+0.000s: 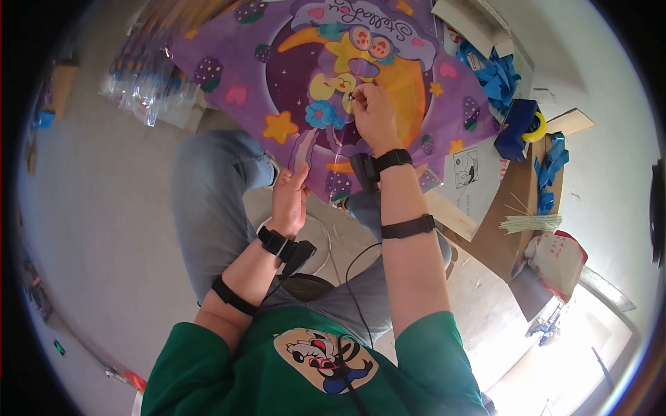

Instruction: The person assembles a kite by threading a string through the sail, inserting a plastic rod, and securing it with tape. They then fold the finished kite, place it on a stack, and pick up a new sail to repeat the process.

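A purple kite-shaped sheet, printed with a cartoon character, a crescent moon, stars and strawberries, spreads out in front of me above my knees. My left hand is closed at the sheet's near edge, thumb up, with the edge between thumb and fingers. Over the middle of the print, my right hand pinches with thumb and forefinger close to the surface. A small dark bit shows at those fingertips, too small to name. Both wrists wear black straps with small devices.
Bundles in clear plastic lie at the far left. On the right are blue ribbons, a blue tape dispenser with a yellow roll, a bunch of thin pale ties, cardboard and a white-and-red bag.
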Motion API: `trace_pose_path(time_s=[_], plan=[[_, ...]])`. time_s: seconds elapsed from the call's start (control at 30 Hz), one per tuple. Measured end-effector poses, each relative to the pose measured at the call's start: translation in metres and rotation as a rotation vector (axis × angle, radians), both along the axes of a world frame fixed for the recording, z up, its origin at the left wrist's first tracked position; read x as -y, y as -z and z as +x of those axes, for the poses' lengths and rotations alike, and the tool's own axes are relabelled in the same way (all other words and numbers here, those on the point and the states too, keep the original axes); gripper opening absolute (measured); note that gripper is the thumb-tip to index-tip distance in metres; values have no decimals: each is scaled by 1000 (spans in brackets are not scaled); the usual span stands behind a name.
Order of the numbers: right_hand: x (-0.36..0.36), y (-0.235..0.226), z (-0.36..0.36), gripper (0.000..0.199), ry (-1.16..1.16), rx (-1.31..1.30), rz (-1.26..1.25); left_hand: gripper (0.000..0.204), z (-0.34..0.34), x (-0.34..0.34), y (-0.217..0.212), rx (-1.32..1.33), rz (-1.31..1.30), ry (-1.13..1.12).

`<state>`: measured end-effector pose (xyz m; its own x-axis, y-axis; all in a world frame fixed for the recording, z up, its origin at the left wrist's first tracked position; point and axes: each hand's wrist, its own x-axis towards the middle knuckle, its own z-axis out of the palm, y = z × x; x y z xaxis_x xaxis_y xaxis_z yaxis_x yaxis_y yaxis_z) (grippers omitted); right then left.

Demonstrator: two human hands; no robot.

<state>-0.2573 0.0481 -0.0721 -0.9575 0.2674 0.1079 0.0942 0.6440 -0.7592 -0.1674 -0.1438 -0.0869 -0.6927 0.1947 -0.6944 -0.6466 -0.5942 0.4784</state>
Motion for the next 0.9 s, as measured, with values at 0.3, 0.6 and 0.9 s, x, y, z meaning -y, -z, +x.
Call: trace_pose_path(time_s=[0.3, 0.6, 0.9], plan=[[11, 4, -2, 8, 68, 2, 193, 15, 2, 12, 0, -101, -6, 112], [2, 2, -2, 9, 113, 79, 151, 13, -1, 4, 6, -120, 28, 137], [3, 11, -5, 10, 101, 80, 151, 12, -1, 9, 9, -138, 32, 146]])
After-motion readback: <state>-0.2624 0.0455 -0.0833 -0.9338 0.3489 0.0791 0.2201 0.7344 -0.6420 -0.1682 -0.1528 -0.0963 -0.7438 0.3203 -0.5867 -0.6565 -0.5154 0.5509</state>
